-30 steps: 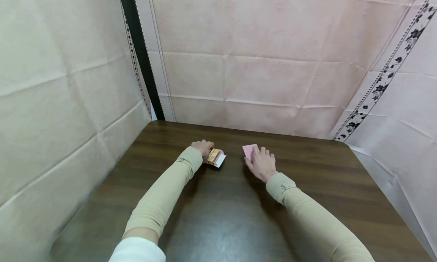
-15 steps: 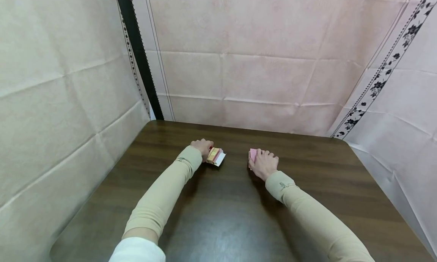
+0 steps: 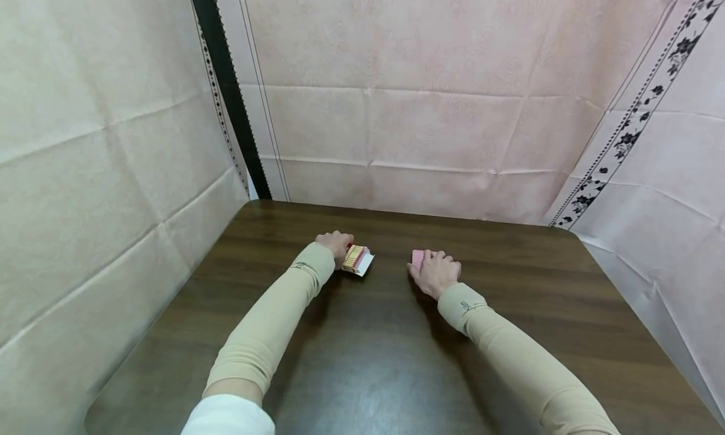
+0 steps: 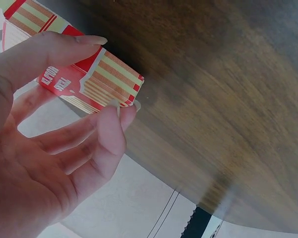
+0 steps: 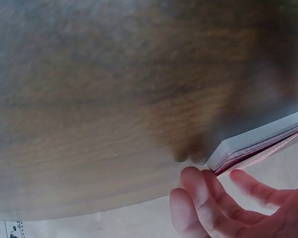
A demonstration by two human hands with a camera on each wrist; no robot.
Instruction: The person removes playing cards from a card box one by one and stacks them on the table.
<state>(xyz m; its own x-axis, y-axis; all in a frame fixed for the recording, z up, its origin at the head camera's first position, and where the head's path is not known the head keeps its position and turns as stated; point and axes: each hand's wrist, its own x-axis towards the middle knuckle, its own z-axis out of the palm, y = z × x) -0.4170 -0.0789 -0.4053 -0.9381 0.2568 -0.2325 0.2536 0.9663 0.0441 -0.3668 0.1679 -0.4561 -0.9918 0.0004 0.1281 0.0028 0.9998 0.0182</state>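
The box point(image 4: 95, 78) is red with tan-and-cream stripes, the cards point(image 5: 256, 150) pink and white, the table point(image 3: 362, 340) streaky brown.

On the far half of the table point(image 3: 351, 340), the left hand point(image 3: 335, 246) holds the carton point(image 3: 360, 262), which juts out to the hand's right. Well apart, farther right, the right hand point(image 3: 436, 275) holds the card stack point(image 3: 418, 257) between thumb and fingers, on that hand's left side. The back cloth point(image 3: 374, 126) hangs behind the table, the left cloth point(image 3: 85, 170) along its left, the right cloth point(image 3: 668, 196) beyond its right.
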